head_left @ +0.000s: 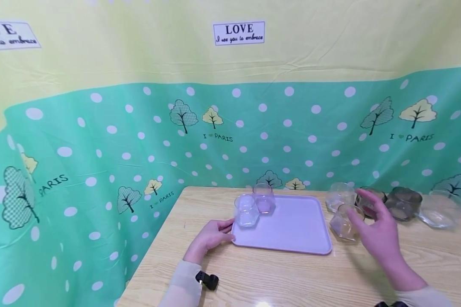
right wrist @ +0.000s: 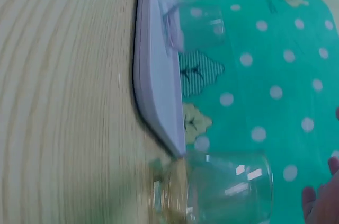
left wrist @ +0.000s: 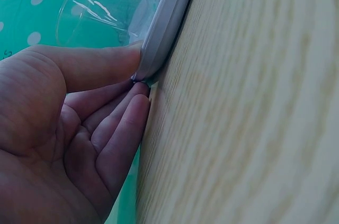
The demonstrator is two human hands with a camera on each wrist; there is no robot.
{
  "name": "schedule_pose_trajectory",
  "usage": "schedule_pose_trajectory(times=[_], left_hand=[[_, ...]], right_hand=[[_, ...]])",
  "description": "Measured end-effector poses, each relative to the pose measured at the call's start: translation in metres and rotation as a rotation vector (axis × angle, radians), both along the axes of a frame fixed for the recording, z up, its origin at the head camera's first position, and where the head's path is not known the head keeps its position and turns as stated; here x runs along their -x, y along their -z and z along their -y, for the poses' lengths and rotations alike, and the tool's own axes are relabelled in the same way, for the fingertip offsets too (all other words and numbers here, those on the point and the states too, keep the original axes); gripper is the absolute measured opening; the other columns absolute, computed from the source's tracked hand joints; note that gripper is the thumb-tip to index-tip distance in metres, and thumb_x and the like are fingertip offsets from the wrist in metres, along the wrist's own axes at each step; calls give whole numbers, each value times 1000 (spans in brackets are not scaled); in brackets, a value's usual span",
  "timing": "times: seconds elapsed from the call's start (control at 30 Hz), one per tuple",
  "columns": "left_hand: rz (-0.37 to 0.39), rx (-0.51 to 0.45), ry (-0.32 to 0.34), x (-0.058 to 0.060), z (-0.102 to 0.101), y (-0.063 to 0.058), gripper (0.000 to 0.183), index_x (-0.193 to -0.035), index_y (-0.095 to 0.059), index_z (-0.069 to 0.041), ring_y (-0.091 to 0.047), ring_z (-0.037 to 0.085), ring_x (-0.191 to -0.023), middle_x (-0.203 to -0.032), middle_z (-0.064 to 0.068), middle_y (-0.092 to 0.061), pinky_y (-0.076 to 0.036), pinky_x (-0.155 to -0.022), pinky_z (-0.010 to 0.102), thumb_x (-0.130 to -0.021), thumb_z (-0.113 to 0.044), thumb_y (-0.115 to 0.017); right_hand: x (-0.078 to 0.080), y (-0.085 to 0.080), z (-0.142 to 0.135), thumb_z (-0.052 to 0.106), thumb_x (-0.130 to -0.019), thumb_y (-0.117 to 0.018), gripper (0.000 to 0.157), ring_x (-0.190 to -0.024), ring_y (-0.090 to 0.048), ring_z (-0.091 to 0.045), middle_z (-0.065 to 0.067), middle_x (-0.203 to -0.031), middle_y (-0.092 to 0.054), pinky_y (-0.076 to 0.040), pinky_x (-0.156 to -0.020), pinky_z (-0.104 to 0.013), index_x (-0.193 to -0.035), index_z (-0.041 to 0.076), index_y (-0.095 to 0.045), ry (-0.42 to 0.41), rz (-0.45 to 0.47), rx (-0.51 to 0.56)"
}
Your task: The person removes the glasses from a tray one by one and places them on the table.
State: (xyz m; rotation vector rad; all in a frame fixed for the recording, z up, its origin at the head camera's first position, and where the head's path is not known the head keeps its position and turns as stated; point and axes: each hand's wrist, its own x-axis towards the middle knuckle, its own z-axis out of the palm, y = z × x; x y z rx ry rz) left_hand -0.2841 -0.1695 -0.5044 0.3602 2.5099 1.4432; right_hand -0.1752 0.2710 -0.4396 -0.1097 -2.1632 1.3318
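My left hand (head_left: 211,236) pinches the left rim of a lilac tray (head_left: 288,234) lying on the table. In the left wrist view the thumb (left wrist: 106,66) presses on the rim, and the other fingers sit low against the tray's edge. A clear glass (head_left: 247,215) and a pink-tinted glass (head_left: 264,201) stand upright at the tray's left end. Right of the tray, an amber-tinted glass (head_left: 342,228) stands on the wood. My right hand (head_left: 384,238) is held beside it with thumb and fingers spread; the right wrist view shows the fingertips apart from the glass (right wrist: 228,187).
Behind the right hand, a clear glass (head_left: 339,196), a dark brown glass (head_left: 363,209), a smoky grey glass (head_left: 404,204) and a wide clear glass (head_left: 442,213) stand along the table's back right. A green and yellow patterned cloth (head_left: 230,106) hangs behind the wooden table (head_left: 269,273).
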Motion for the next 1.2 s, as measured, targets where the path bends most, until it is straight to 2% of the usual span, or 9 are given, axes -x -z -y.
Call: schedule_pose_trajectory(times=[0.07, 0.17, 0.27, 0.37, 0.5, 0.63, 0.77, 0.97, 1.2], left_hand=[[6, -5, -2, 0, 0, 0, 62, -143, -64, 1, -57, 32, -140, -141, 12, -68, -38, -121, 52, -85, -5, -85], [13, -9, -5, 1, 0, 0, 62, -143, -64, 1, -58, 32, -140, -141, 12, -68, -39, -121, 52, -85, -5, -85], [13, -9, -5, 0, 0, 0, 62, -144, -64, 1, -58, 32, -139, -140, 13, -68, -39, -121, 52, -85, -4, -85], [9, -9, -3, -1, 0, 0, 62, -144, -64, 1, -59, 32, -138, -140, 13, -69, -40, -120, 52, -85, -4, -85], [10, -8, 1, -2, -1, -1, 62, -144, -64, 2, -59, 32, -138, -141, 13, -68, -41, -120, 52, -86, -5, -85], [11, -3, -1, -2, -1, -2, 62, -144, -64, 2, -59, 32, -139, -142, 13, -67, -40, -121, 52, -86, -5, -85], [10, -3, -2, -1, -1, -3, 63, -144, -64, 2, -60, 33, -138, -142, 14, -68, -39, -121, 53, -86, -4, -85], [12, -19, 6, 0, 0, -1, 63, -144, -63, 4, -62, 32, -136, -142, 16, -67, -44, -118, 49, -85, -2, -84], [18, -36, -4, -1, -2, -2, 62, -143, -63, 5, -63, 32, -134, -142, 17, -67, -46, -116, 46, -85, -1, -84]], right_hand=[[2, -2, 10, 11, -99, -78, 60, -118, -56, 1, 3, -152, -58, -45, -97, -6, -154, 13, -56, -47, -50, 37], [5, -2, 26, 9, -100, -76, 55, -115, -60, -1, 5, -148, -61, -51, -94, -9, -152, 9, -57, -122, -48, 65], [11, 0, 42, 12, -101, -75, 52, -112, -62, 1, -3, -147, -63, -54, -91, -11, -150, 6, -57, -197, -10, 69], [17, 5, 59, 15, -102, -75, 51, -119, -60, 1, -14, -146, -64, -52, -92, -9, -148, 4, -58, -259, 51, 68], [26, 12, 78, 18, -102, -75, 52, -136, -57, -18, -17, -148, -63, -51, -96, -10, -149, 3, -58, -328, 154, 57], [39, 16, 95, 16, -102, -75, 55, -141, -53, -36, -20, -150, -60, -53, -109, -35, -151, 0, -54, -401, 243, 83], [54, 23, 106, 20, -101, -76, 64, -145, -50, -42, -23, -154, -55, -47, -116, -55, -155, 0, -49, -432, 324, 95], [80, 28, 117, 32, -98, -79, 77, -147, -47, -44, -23, -158, -51, -46, -118, -56, -161, 4, -43, -412, 412, 48], [112, 25, 125, 35, -93, -84, 89, -150, -42, -45, -21, -164, -46, -39, -122, -59, -164, 6, -38, -431, 420, -51]])
